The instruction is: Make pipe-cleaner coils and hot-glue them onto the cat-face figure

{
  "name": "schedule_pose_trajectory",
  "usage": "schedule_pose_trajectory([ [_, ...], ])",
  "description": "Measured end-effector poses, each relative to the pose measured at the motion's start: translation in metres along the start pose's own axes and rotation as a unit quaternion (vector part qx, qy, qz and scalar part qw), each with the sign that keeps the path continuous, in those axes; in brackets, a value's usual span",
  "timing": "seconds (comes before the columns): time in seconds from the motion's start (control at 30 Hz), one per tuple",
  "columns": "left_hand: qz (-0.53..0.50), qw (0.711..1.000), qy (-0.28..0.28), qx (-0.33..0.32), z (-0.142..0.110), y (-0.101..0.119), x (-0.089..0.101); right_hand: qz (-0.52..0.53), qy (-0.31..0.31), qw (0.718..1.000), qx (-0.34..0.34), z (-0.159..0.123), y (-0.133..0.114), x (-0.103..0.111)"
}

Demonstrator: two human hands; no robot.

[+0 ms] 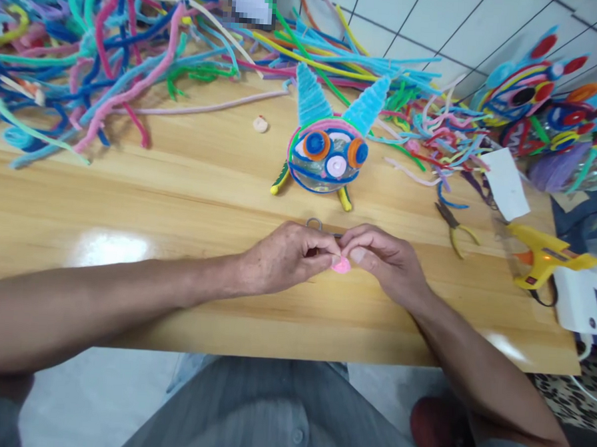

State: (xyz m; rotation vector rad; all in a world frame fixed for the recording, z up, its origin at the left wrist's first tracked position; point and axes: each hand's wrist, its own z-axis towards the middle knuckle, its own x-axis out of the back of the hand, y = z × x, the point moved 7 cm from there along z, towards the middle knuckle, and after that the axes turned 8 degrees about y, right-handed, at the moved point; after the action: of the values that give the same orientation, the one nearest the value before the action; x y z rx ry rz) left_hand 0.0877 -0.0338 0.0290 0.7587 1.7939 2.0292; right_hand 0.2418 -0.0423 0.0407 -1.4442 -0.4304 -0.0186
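Between my fingertips is a small pink piece, round in outline, perhaps a coiled pipe cleaner. My left hand pinches it from the left, thumb against forefinger. From the right, my right hand has its thumb and fingers closed at the piece's edge. Behind my hands, partly hidden, lies a metal tool with a ring handle, likely scissors. Just beyond stands a craft creature with a clear body, tall blue pipe-cleaner ears, orange and blue eyes, a pale pink nose and yellow-green feet.
Tangled pipe cleaners cover the back left, with straight ones and offcuts behind and right. Pliers, a yellow glue gun and a white box lie right. More creatures stand back right.
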Motion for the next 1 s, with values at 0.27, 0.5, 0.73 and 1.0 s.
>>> schedule_pose_trajectory([
  [0.27, 0.012, 1.0, -0.002, -0.025, 0.001, 0.004, -0.001, 0.003, 0.006, 1.0, -0.009, -0.002, 0.004, -0.001],
  [0.5, 0.017, 1.0, 0.006, -0.023, 0.0, 0.004, 0.0, 0.021, -0.003, 0.999, -0.025, -0.003, 0.004, -0.002],
  [0.73, 0.014, 1.0, 0.0, -0.007, 0.0, 0.001, -0.001, 0.014, -0.007, 1.0, -0.023, -0.002, 0.002, 0.0],
  [1.0, -0.003, 0.999, -0.004, 0.039, 0.0, -0.006, -0.001, 0.012, 0.003, 1.0, 0.013, -0.002, -0.003, 0.001],
])
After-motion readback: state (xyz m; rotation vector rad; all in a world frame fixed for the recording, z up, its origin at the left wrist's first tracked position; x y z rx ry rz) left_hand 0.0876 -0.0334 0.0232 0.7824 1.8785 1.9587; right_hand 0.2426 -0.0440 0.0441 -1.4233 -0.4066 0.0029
